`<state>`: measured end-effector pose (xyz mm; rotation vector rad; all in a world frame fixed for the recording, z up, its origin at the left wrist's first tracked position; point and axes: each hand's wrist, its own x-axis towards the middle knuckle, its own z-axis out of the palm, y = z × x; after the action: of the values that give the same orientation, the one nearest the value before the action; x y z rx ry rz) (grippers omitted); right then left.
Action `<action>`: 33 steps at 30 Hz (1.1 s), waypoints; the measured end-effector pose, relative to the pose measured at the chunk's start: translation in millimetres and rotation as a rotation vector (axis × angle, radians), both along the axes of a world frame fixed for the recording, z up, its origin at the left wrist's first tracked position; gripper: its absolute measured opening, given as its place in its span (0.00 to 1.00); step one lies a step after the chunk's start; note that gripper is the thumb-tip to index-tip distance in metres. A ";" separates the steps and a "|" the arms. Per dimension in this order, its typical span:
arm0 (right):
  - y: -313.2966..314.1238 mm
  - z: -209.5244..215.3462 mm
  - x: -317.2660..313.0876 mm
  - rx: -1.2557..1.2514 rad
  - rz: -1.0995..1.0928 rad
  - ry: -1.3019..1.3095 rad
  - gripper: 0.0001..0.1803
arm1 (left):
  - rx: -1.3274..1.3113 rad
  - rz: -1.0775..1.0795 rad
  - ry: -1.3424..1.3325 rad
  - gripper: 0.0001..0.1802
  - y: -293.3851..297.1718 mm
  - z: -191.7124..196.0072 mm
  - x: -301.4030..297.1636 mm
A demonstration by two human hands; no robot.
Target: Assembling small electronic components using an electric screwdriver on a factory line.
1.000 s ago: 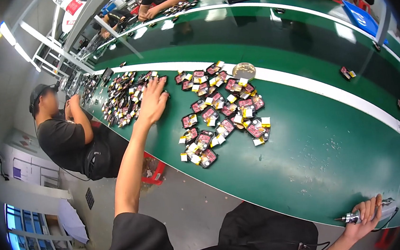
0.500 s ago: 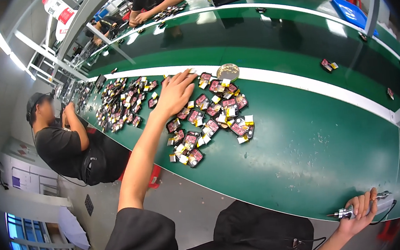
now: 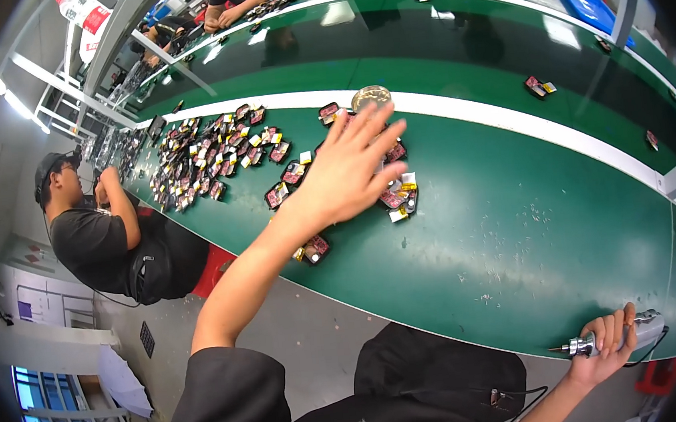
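Observation:
My left hand is over a group of small black-cased devices with reddish circuit boards and silver-and-yellow parts. Its fingers are spread and nothing shows in its grasp; the hand hides much of the group, and I cannot tell whether it touches any. At the bench's near right edge, my right hand grips a grey electric screwdriver, its bit pointing left. Just beyond my left fingertips sits a round clear dish with small yellowish contents.
A larger heap of the same devices lies to the left on the green bench. Beyond a white rail, a green belt carries a few devices. A co-worker sits at left; others work across. A blue tray is far right.
My left hand has moved right and nearer, from the back of the group to over its middle, fingers now spread wider. My right hand keeps hold of the screwdriver. The view has shifted slightly.

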<state>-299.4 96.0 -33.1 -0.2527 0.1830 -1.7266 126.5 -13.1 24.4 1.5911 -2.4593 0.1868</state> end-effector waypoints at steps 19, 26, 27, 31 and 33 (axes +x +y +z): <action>-0.7 3.0 4.6 -0.006 0.014 0.013 0.05 | -0.050 0.398 0.166 0.32 14.6 -16.8 122.9; -1.1 -0.5 -4.1 -0.041 0.059 0.012 0.05 | 0.036 -0.028 -0.018 0.31 16.5 -15.5 -14.4; -2.5 -1.2 -3.4 -0.041 0.063 -0.001 0.05 | 0.029 0.009 -0.096 0.31 16.8 -19.6 -10.3; 0.7 2.3 -0.8 -0.032 0.041 -0.012 0.06 | 0.075 0.125 -0.113 0.29 22.9 -23.8 10.1; 0.9 1.2 -3.3 -0.043 0.035 0.000 0.05 | 0.077 0.140 -0.097 0.29 26.4 -28.2 28.2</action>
<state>-302.7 96.9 -31.9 -0.2863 0.1412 -1.6975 154.7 13.3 -3.8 1.8292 -2.4549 0.1974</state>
